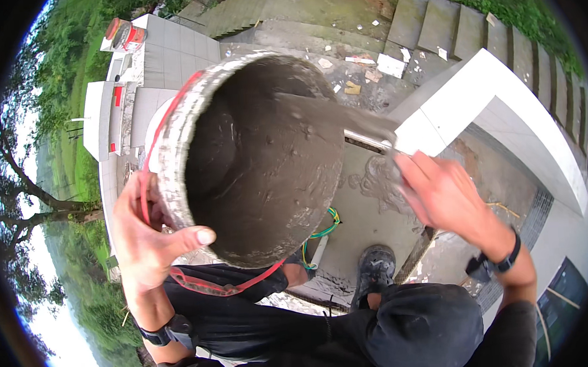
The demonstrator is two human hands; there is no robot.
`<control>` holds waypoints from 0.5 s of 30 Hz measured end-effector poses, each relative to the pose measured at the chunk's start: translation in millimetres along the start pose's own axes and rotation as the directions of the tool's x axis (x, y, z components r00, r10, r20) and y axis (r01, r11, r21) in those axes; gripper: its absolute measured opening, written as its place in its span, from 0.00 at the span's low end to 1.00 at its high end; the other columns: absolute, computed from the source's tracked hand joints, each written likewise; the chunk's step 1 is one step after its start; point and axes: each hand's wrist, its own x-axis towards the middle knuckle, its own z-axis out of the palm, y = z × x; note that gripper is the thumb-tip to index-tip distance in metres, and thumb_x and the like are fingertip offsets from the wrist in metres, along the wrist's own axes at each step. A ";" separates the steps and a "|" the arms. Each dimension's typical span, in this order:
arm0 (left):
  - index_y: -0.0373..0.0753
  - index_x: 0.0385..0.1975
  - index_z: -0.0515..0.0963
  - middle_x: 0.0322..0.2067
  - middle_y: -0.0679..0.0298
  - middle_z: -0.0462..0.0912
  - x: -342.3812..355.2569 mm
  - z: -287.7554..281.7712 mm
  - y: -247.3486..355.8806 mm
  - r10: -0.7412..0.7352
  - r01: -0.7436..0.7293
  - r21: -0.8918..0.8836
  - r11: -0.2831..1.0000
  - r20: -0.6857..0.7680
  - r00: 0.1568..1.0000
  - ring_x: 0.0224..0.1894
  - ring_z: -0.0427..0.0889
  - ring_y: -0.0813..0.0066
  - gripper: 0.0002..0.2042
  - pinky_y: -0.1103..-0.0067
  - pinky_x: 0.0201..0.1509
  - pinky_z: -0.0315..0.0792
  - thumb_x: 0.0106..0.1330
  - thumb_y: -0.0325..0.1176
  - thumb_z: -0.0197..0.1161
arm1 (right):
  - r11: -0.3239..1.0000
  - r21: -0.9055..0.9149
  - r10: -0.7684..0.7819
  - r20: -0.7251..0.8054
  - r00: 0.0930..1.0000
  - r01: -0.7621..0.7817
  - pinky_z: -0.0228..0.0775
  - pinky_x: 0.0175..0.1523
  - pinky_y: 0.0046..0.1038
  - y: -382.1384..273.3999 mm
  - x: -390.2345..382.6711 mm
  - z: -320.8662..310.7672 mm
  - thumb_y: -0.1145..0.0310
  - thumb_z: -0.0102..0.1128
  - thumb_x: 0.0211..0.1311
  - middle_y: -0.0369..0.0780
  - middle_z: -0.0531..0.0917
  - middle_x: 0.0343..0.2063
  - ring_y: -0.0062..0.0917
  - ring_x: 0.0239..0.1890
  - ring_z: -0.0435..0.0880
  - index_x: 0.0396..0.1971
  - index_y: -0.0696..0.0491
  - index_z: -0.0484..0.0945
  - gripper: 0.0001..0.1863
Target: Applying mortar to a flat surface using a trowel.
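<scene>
A round bucket (173,139), crusted white and grey, is tipped so its mouth faces me; wet grey mortar (261,178) coats its inside. My left hand (150,232) grips the bucket's left rim, its thumb over the lip and its fingers behind the red carrying strap (173,110). In my right hand (446,193) is a trowel (367,139) with a metal spine; its mortar-covered blade reaches over the bucket's right edge into the mouth. The trowel's handle is mostly hidden by my closed fingers, and the blade is slightly blurred.
Below stands my dark shoe (376,266) on a wet grey floor, near a green and yellow hose or cable (325,225). A white tiled wall (436,128) rises at right, with concrete steps (478,34) beyond. Another bucket (127,36) tops the far-left wall. Scraps litter the ground.
</scene>
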 end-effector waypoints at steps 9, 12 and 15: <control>0.32 0.48 0.78 0.35 0.70 0.82 -1.9 12.9 14.1 0.042 -0.042 0.030 0.999 -0.032 0.999 0.36 0.76 0.84 0.37 0.84 0.43 0.72 0.36 0.32 0.94 | 0.967 0.187 -0.228 0.314 0.922 0.175 0.78 0.36 0.50 17.3 119.4 52.8 0.63 0.57 0.75 0.56 0.82 0.27 0.55 0.31 0.85 0.40 0.66 0.75 0.17; 0.31 0.47 0.79 0.37 0.68 0.82 1.0 7.9 13.4 0.062 -0.057 0.101 0.993 -0.047 0.997 0.40 0.77 0.81 0.36 0.81 0.50 0.72 0.37 0.34 0.94 | 0.904 0.426 -0.240 0.471 0.849 0.018 0.77 0.40 0.53 4.7 132.8 89.4 0.58 0.55 0.78 0.60 0.83 0.29 0.60 0.34 0.85 0.38 0.67 0.77 0.22; 0.32 0.45 0.78 0.36 0.70 0.80 5.4 9.8 8.8 0.025 -0.022 0.078 0.997 -0.049 0.998 0.38 0.75 0.83 0.38 0.83 0.47 0.70 0.35 0.39 0.95 | 0.809 0.530 -0.187 0.642 0.744 -0.254 0.78 0.35 0.49 -9.7 123.0 113.3 0.52 0.54 0.79 0.54 0.81 0.22 0.48 0.26 0.86 0.35 0.65 0.77 0.26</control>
